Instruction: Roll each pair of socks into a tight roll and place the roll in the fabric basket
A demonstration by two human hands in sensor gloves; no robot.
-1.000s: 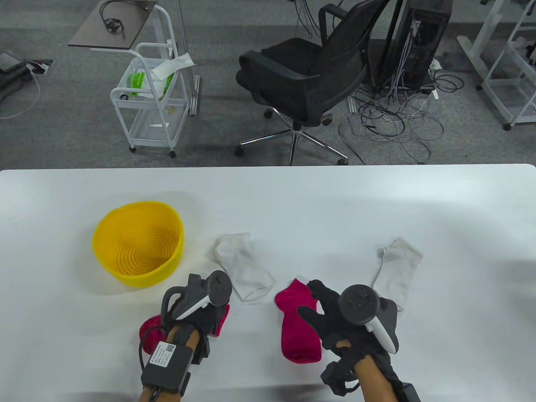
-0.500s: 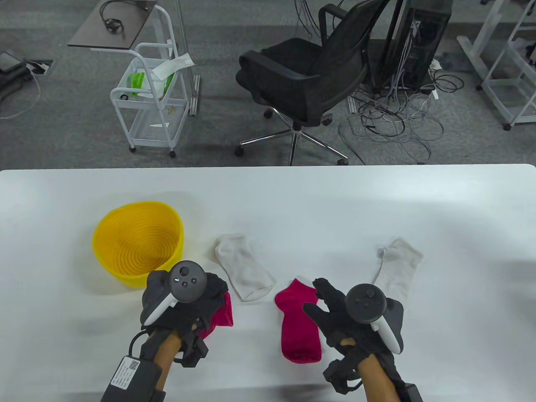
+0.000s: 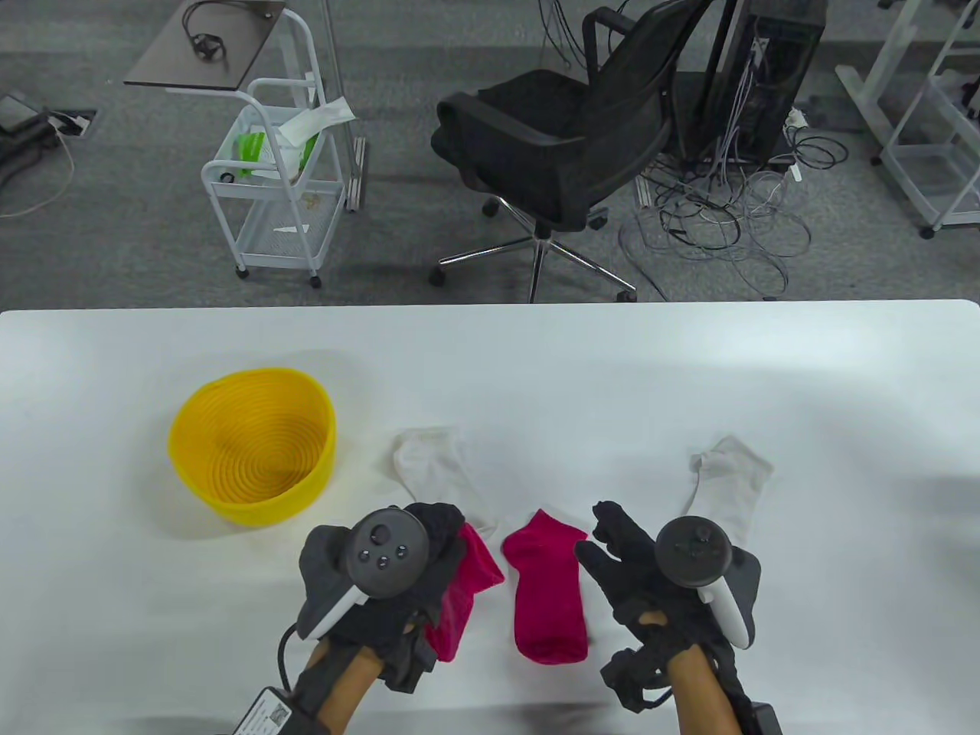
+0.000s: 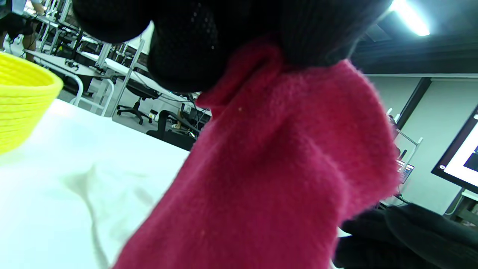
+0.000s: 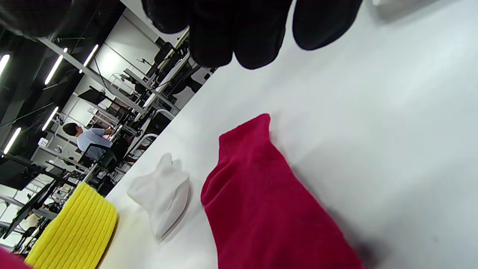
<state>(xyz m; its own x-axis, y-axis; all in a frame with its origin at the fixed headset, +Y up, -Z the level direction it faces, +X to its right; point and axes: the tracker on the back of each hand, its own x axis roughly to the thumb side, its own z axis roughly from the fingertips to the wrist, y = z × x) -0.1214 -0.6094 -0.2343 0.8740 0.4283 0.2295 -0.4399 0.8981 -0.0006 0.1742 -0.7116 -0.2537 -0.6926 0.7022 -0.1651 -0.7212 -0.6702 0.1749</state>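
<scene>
Yellow basket (image 3: 253, 452) — left of centre on the white desk (image 3: 536, 367), upright, nothing visible inside; its ribbed wall also shows at the left edge of the left wrist view (image 4: 22, 101).

Left hand (image 3: 398, 574) — lower centre-left of the table view, tracker on its back. Its fingers (image 4: 186, 45) are curled round one end of a magenta sock (image 3: 463, 589), which hangs below and to the right of the hand; in the left wrist view the sock (image 4: 269, 179) fills most of the frame under the gloved fingers.

White sock (image 3: 432, 467) — lies flat on the desk just above the left hand, between the basket and the second magenta sock; its lower end is hidden behind the hand.

Second magenta sock (image 3: 547, 586) — flat on the desk at lower centre, between the two hands, cuff end towards the bottom of the frame. It is seen close up in the right wrist view (image 5: 261, 209).

Right hand (image 3: 651, 574) — lower right of centre, just beside the flat magenta sock. Fingers (image 3: 612, 528) loosely spread and holding nothing; whether they touch the desk cannot be told.

Second white sock (image 3: 727, 482) — flat on the desk above and right of the right hand, partly covered by the tracker.
</scene>
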